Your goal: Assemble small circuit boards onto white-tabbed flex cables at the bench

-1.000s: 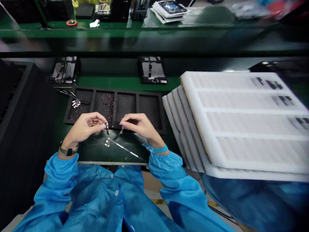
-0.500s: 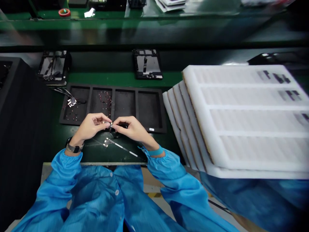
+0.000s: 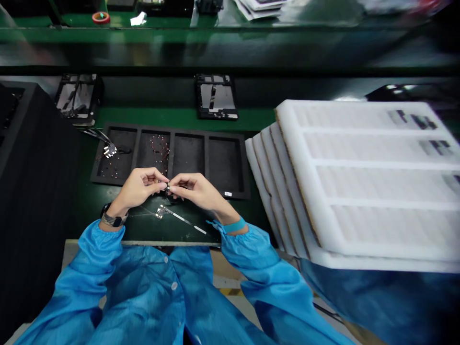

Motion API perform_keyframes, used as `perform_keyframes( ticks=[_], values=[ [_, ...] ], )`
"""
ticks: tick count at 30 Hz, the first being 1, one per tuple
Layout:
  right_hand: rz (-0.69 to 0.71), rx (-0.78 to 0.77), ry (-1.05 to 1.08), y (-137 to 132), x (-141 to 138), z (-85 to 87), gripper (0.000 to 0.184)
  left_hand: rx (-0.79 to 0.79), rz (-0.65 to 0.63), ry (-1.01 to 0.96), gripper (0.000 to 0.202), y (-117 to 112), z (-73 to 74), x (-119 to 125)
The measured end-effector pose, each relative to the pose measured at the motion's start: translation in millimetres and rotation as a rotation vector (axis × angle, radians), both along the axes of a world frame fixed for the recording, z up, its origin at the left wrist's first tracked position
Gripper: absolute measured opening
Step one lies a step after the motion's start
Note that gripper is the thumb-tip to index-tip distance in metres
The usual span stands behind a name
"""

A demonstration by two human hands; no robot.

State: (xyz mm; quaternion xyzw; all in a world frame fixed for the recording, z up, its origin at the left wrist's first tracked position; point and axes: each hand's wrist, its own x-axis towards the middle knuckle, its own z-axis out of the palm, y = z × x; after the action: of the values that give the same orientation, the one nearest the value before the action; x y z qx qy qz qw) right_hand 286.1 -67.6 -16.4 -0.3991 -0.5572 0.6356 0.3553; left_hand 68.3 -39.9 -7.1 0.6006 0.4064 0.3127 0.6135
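My left hand (image 3: 143,186) and my right hand (image 3: 194,189) meet fingertip to fingertip over the front edge of a black foam tray (image 3: 244,167). Both pinch a small circuit board (image 3: 167,188), mostly covered by the fingers. Just below them on the green bench lies a flex circuit board (image 3: 160,211) with a long, thin, pale tail running to the right. In the tray's left compartment, tweezers (image 3: 102,135) rest by a cluster of boards with bright pads (image 3: 110,151). Tiny parts with red wires (image 3: 160,147) lie in the second compartment.
Stacked white foam trays (image 3: 316,163) rise close on my right, with dark strips in some slots. A tall black foam block (image 3: 36,191) stands at left. Two opened devices (image 3: 216,98) (image 3: 76,96) lie behind the tray. Red tape (image 3: 101,17) is on the shelf.
The view has shifted slightly. My fingertips still pinch together, and the circuit board between them now shows less of its bright pads.
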Motion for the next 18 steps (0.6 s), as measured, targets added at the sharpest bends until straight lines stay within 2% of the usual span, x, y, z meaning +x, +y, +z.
perform_keyframes(
  ticks=[11, 15, 18],
  values=[
    [0.030, -0.026, -0.024, 0.2, 0.2, -8.5, 0.037, -0.003, -0.025, 0.010, 0.018, -1.7, 1.3, 3.0],
    [-0.017, 0.123, -0.105, 1.9, 4.5, 0.5, 0.034, -0.085, -0.009, -0.055, 0.021, 0.3, 7.7, -7.7],
    [-0.160, 0.312, -0.252, 13.7, 14.0, 8.0, 0.028, -0.130, 0.175, -0.253, 0.024, 8.7, 11.2, -27.6]
  ],
)
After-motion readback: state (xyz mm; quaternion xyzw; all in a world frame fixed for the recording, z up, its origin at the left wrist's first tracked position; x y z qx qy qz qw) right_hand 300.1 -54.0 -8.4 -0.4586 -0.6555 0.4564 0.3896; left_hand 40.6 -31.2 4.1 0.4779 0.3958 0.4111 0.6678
